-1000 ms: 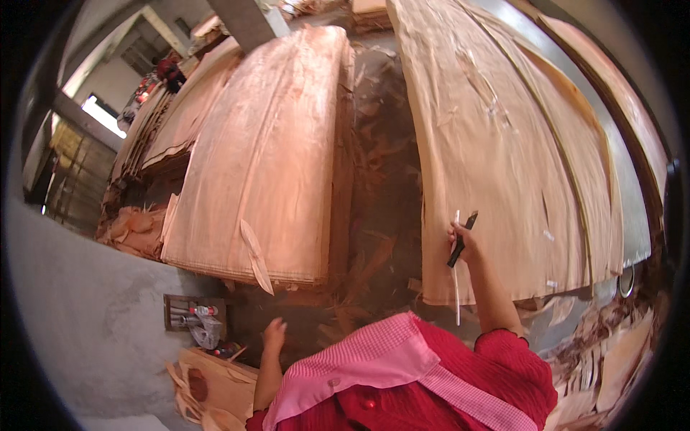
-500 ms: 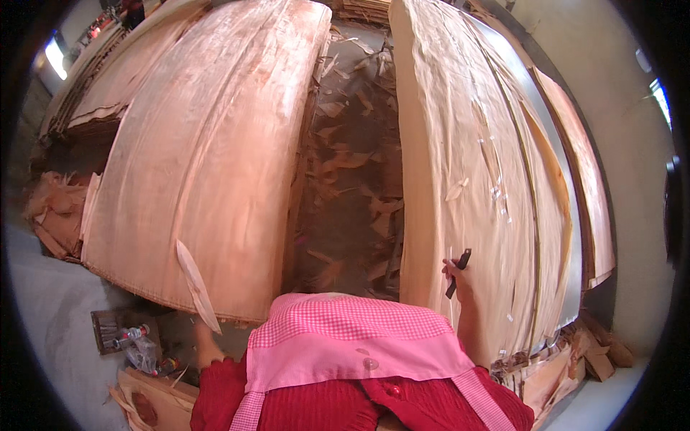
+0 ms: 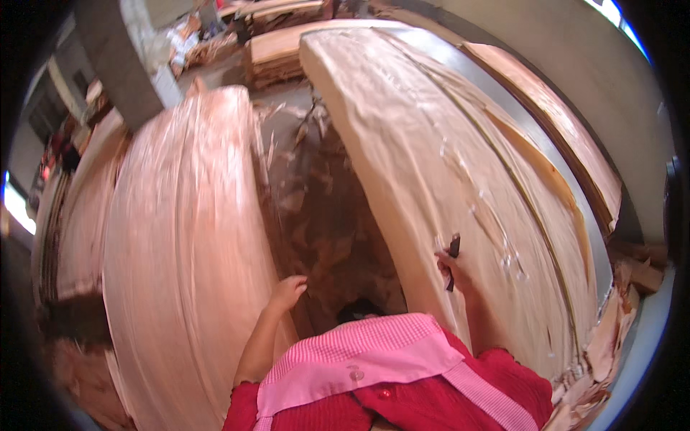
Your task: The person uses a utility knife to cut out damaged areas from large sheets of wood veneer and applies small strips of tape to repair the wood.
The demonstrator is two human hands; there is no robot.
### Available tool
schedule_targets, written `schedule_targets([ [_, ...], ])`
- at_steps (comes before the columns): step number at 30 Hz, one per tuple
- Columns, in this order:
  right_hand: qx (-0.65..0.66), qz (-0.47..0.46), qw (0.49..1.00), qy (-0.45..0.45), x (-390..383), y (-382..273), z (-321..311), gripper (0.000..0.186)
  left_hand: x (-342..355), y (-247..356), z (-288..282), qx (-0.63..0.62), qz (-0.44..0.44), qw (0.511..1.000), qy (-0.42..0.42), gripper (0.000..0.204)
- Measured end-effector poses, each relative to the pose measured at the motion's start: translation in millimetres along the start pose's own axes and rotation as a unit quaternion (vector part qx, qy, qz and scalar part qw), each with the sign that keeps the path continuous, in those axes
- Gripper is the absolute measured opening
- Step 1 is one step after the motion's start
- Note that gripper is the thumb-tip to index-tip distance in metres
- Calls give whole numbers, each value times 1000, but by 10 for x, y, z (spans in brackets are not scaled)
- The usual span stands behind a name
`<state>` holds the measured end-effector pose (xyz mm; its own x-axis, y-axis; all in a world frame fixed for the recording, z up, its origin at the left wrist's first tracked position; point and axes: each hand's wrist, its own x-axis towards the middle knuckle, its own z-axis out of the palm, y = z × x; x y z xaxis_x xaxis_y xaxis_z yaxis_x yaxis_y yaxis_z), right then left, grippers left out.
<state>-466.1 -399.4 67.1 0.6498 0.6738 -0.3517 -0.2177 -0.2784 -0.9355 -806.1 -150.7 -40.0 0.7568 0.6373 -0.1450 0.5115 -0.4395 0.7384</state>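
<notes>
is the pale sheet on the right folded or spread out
Spread out: the pale sheet lies lengthwise, its broad rippled face showing. The right hand, holding a dark tool, appears over its left part.

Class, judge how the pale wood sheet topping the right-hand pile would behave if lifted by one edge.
The sheet would probably sag rather than stay rigid, since its surface ripples. Those ripples suggest thinness, so it is perhaps light for its size. It may tear, judging by apparent splits beside the right hand.
</notes>
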Motion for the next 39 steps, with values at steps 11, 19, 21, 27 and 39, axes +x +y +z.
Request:
schedule_targets([
  [11, 167, 78, 979, 83, 2006, -681, 38, 22, 3663, 482, -724, 61, 206, 976, 17, 38],
  [19, 228, 119, 946, 199, 3476, -834, 634, 19, 7259, 1657, -275, 197, 499, 843, -43, 55],
  [21, 215, 165, 923, 273, 3901, -956, 821, 19, 7870, 1877, -104, 235, 523, 816, -74, 58],
  [27, 152, 147, 927, 308, 5280, -1561, 901, 25, 8776, 2035, 231, 270, 571, 758, -164, 65],
  [39, 271, 144, 871, 385, 6986, -1924, 481, 13, 9017, 2075, 322, 199, 623, 739, -162, 54],
])
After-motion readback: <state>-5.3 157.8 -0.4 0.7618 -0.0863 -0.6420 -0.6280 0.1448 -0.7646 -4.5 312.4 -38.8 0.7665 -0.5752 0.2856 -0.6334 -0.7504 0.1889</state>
